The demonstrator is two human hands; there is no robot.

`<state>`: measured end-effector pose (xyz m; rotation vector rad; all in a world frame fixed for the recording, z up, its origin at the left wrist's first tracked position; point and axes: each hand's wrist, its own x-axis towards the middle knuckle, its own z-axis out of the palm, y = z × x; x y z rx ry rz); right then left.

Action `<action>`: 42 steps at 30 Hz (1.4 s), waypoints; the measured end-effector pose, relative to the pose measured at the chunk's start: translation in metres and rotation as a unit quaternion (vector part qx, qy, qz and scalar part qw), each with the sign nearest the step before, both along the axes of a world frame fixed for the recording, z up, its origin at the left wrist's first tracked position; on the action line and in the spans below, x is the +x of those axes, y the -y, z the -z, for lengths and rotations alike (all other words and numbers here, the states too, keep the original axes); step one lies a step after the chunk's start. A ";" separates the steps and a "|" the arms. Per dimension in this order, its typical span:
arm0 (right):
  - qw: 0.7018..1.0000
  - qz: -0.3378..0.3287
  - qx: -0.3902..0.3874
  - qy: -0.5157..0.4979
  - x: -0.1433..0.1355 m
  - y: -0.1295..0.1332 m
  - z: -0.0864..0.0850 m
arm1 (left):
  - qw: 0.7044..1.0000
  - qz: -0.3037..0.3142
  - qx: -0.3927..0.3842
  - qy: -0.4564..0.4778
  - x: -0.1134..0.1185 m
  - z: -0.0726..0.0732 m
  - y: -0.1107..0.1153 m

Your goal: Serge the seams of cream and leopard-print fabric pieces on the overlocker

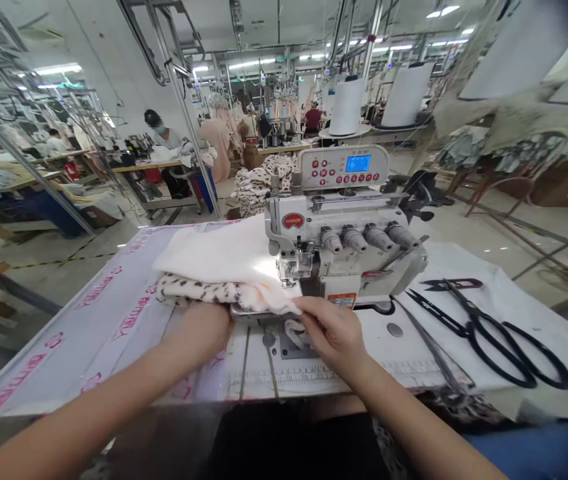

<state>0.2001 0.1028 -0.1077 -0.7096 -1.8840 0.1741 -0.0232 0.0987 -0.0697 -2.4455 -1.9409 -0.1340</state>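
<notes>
White fleecy fabric (214,252) with a dark-spotted layer (194,289) beneath it lies on the left of an overlock sewing machine (339,227), its edge under the lit presser foot. My right hand (334,332) pinches the near corner of this fabric between thumb and fingers, just in front of the needle area. My left hand (204,330) reaches under the spotted layer, left of the machine's plate; its fingers are hidden by the cloth and the hand is somewhat blurred. A small loop of pale trim (296,333) hangs below the fabric by my right hand.
Large black scissors (494,327) and small thread snips (451,285) lie on the table to the right. White thread cones (347,107) stand behind the machine. A heap of spotted fabric (264,177) sits beyond the table. A co-worker (164,137) sits at another table at the back left.
</notes>
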 end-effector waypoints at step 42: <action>0.997 0.025 0.066 0.007 -0.003 0.006 -0.007 | 0.899 0.302 0.226 0.224 0.047 0.004 0.001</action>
